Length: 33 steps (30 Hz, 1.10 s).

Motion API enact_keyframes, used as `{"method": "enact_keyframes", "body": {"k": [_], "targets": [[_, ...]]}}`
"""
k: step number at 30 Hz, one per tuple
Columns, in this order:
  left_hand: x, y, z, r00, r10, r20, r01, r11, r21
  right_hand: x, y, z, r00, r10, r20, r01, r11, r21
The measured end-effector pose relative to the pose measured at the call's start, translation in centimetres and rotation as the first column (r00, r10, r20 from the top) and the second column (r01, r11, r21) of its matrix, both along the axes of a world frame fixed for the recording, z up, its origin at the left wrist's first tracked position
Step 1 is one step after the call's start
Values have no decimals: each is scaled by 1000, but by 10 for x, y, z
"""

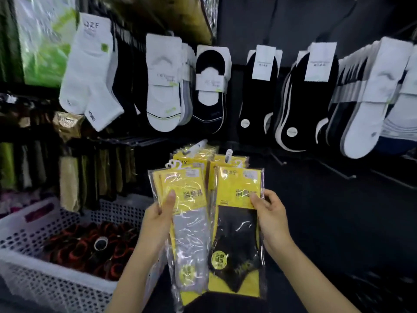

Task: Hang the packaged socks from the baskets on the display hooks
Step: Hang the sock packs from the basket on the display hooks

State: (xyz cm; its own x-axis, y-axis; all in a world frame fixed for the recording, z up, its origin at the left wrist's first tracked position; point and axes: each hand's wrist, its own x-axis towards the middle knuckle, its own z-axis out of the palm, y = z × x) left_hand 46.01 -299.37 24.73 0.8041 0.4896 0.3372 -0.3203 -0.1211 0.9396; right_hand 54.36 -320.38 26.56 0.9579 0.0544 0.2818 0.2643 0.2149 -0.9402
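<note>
I hold a fanned stack of yellow sock packages in clear plastic in front of me. My left hand [158, 220] grips the left bundle, topped by a grey sock package [187, 222], thumb on its yellow card. My right hand [269, 213] pinches the right edge of a black sock package [237, 233]. White plastic hanger tabs [228, 154] stick up from the packs behind. Bare display hooks [338, 172] jut from the dark wall to the right of the packs.
A white perforated basket [31, 263] with red and black rolled socks stands at lower left. Above hang rows of white socks [163, 86] and black socks [302, 98] on hooks. Olive and beige packs [70, 186] hang at left.
</note>
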Motion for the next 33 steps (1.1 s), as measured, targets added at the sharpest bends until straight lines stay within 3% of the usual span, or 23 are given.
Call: {"method": "enact_keyframes", "body": {"k": [6,9,15,21,27,30,33], "targets": [[-2,27,2,989,131,61,-133,991,30,32,20,9,997,-44,64,55,983,-177],[-6,32,5,980,167,107,-173,984,50,52,31,3,993,-113,35,117,973,-201],[0,38,0,976,216,39,-218,974,69,92,44,-7,974,-225,38,228,950,-216],[9,33,-5,980,170,100,-175,984,44,130,55,-4,945,-328,-3,319,922,-219],[7,37,-3,992,115,44,-114,993,-25,127,54,-9,938,-323,-123,297,936,-190],[4,35,-1,993,111,45,-111,994,-13,98,45,-11,945,-323,-49,310,934,-179],[3,28,1,994,94,57,-92,995,-35,54,45,-7,993,-114,31,118,976,-183]]}}
